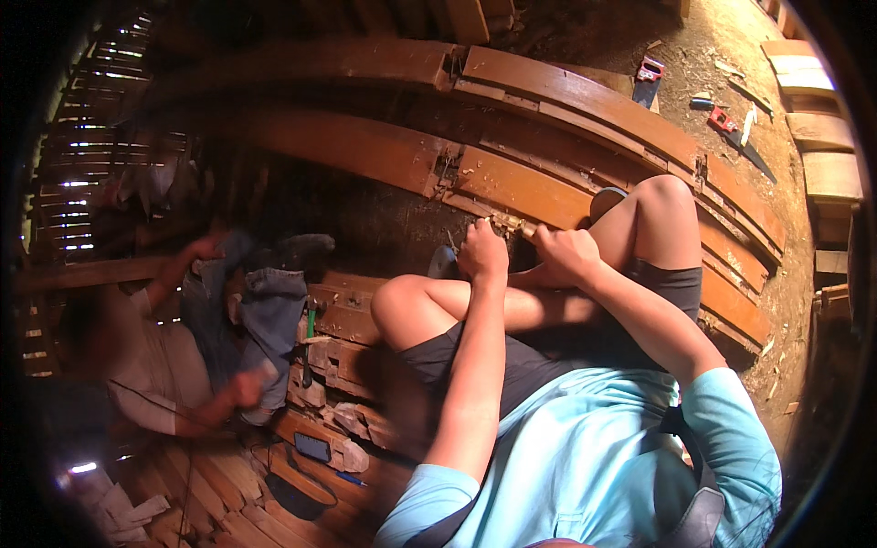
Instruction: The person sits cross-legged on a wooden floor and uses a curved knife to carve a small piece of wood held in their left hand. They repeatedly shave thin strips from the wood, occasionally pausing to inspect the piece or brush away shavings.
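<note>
My left hand (484, 248) is closed, its fingers curled at the edge of a long brown wooden beam (525, 190) in front of me. A little to its right, my right hand (566, 256) is closed too, its thumb laid along the top of something. Between the two hands is a small light-coloured piece (508, 223), too small and too covered by fingers to name. Both hands are low between my bent knees, close to the beam's near side. Notched joints (446, 166) and wood chips show along the beam, just beyond my left hand.
Another person in blue jeans (265, 315) sits at the left. Two red-handled saws (723, 121) (649, 71) lie at the upper right, one on the ground. A phone (312, 447), a green-handled tool (311, 320) and stacked planks (224, 479) lie at the lower left.
</note>
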Demonstrator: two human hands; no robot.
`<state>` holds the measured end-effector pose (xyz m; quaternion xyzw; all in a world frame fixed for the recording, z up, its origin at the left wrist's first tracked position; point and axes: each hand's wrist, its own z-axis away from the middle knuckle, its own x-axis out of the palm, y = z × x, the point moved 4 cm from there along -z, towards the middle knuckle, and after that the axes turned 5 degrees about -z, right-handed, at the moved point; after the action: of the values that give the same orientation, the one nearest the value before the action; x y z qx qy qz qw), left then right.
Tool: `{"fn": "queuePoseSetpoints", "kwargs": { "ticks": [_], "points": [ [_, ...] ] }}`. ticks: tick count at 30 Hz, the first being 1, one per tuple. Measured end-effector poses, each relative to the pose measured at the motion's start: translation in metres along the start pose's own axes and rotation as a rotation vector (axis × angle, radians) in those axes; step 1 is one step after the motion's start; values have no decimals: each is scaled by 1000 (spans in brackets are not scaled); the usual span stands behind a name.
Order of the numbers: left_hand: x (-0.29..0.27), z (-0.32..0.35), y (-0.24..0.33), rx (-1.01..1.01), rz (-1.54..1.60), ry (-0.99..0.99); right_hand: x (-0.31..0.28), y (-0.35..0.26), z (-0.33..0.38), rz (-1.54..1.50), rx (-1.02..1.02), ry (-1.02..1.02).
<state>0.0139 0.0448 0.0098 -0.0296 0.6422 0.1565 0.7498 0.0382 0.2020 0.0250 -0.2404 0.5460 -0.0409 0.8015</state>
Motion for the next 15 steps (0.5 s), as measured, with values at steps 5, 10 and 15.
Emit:
{"fn": "queuePoseSetpoints", "kwargs": {
  "ticks": [5, 10, 15],
  "points": [
    [6, 0, -6, -3, -34, -2, -40, -15, -7, -352, -40, 648],
    [-1, 4, 5, -19, -27, -16, -13, 13, 2, -141, -111, 318],
    [-3, 8, 2, -27, -45, -29, -31, 4, -2, -223, -70, 327]
  ]
}}
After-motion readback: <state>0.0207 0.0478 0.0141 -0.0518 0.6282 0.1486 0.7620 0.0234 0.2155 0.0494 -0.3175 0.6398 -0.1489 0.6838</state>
